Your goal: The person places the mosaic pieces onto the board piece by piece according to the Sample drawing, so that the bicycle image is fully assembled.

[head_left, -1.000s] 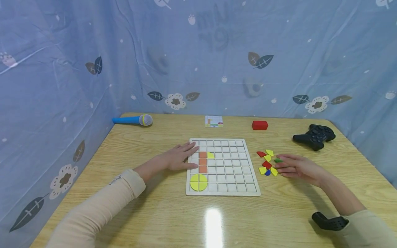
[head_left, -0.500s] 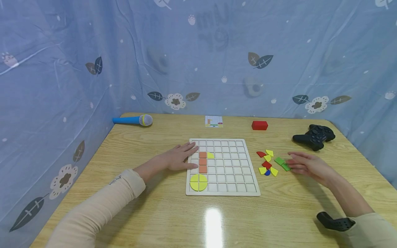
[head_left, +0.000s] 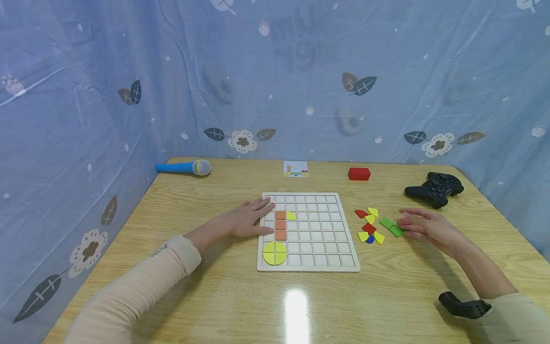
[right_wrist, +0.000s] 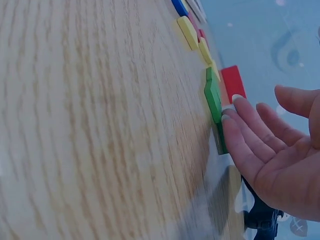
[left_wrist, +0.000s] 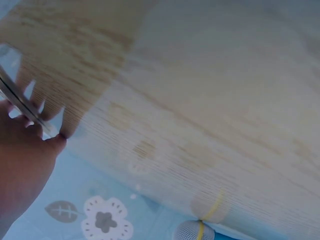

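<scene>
My left hand point(head_left: 245, 220) rests with spread fingers on the left edge of a white grid board point(head_left: 315, 236). In the board lie orange squares point(head_left: 280, 224), a lone yellow quarter piece point(head_left: 290, 216) and yellow quarter pieces forming a circle point(head_left: 275, 253). Right of the board, two green tiles point(head_left: 392, 227) lie touching on the table. The fingertips of my right hand point(head_left: 431, 229) are right at their outer edge, fingers extended and the thumb apart. In the right wrist view, the fingers overlap the nearer green tile point(right_wrist: 221, 137).
Loose yellow pieces point(head_left: 379, 238), red pieces point(head_left: 369, 229) and a blue piece point(head_left: 370, 239) lie between board and right hand. Farther back are a blue microphone point(head_left: 182, 167), a pattern card point(head_left: 295, 169), a red block point(head_left: 359, 174) and a black game controller point(head_left: 436, 189).
My right hand has drawn back to the right. The green tiles, earlier mostly covered by its fingers, now lie in plain sight. My left hand and the board stay put.
</scene>
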Demonstrator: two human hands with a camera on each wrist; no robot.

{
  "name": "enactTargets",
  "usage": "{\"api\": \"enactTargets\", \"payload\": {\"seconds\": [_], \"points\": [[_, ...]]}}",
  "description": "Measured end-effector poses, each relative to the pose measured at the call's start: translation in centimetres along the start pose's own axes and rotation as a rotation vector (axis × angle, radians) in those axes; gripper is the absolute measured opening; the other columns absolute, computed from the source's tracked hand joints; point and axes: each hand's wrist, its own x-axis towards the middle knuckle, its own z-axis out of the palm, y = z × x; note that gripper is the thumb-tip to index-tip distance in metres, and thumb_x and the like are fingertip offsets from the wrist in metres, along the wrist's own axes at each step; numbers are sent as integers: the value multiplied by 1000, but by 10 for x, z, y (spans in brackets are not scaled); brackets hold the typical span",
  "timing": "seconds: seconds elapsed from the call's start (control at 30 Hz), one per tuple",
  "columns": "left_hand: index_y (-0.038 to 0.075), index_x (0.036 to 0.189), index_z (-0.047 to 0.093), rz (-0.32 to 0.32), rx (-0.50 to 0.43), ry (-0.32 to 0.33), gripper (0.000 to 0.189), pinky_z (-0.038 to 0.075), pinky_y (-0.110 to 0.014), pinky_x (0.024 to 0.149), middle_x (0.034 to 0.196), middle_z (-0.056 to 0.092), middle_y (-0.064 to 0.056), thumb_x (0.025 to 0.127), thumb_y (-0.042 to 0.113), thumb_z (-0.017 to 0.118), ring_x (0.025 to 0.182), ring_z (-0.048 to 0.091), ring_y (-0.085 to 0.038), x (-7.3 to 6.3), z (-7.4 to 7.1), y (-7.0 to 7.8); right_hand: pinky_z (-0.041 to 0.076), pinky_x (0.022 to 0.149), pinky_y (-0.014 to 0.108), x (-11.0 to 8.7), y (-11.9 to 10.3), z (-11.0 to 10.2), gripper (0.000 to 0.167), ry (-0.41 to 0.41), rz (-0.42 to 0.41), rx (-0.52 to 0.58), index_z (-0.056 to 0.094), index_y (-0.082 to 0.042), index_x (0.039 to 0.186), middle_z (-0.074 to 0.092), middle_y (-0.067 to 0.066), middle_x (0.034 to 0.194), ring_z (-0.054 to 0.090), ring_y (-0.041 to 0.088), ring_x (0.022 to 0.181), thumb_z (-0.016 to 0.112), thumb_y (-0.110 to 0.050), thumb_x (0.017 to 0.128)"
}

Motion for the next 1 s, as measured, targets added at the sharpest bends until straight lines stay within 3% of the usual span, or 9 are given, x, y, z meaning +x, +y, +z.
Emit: {"api": "enactTargets", "payload": {"seconds": [0.2, 0.33, 0.43, 0.53, 0.73, 1.0], "points": [[18, 155, 8, 11, 4, 4, 80, 4, -46, 114, 159, 0, -5, 95, 64, 34, 144, -2, -24, 1, 0, -1, 53, 80, 29, -2, -2, 7, 57, 47, -15, -220, 26, 17, 139, 64, -1, 111, 64, 6, 95, 51, -17, 101], [18, 155, 8, 9, 1, -1, 81, 4, -45, 114, 159, 0, -4, 95, 64, 35, 144, -2, -24, 1, -1, -1, 55, 76, 30, -4, -2, 12, 56, 69, -42, -388, 31, 17, 138, 58, 22, 119, 62, 3, 92, 54, -16, 99], [19, 155, 6, 0, 4, -6, 81, 4, -44, 114, 159, -1, -3, 94, 65, 34, 144, -3, -22, 0, 0, -1, 55, 72, 31, -4, -1, 16, 54, 68, -71, -469, 35, 17, 136, 54, 31, 121, 60, 0, 90, 57, -13, 97], [20, 155, 6, -2, 1, -5, 81, 4, -44, 114, 159, -1, -2, 94, 65, 34, 143, -3, -21, 0, 1, -2, 54, 70, 30, -3, 0, 20, 53, 82, -89, -536, 40, 15, 134, 56, 30, 118, 60, 2, 90, 62, -13, 94], [20, 155, 7, 6, 0, 10, 81, 4, -44, 114, 159, 0, -3, 94, 65, 34, 144, -2, -23, 0, 2, -3, 52, 69, 24, 0, 2, 30, 51, 138, -109, -675, 50, 12, 127, 61, 22, 110, 60, 26, 95, 71, -12, 87], [18, 155, 9, 9, -4, 9, 81, 5, -45, 114, 159, 1, -4, 94, 65, 35, 144, -2, -23, -1, 1, -2, 50, 68, 24, 1, 4, 34, 48, 155, -118, -716, 54, 11, 124, 59, 17, 105, 56, 29, 93, 73, -7, 84]]}}
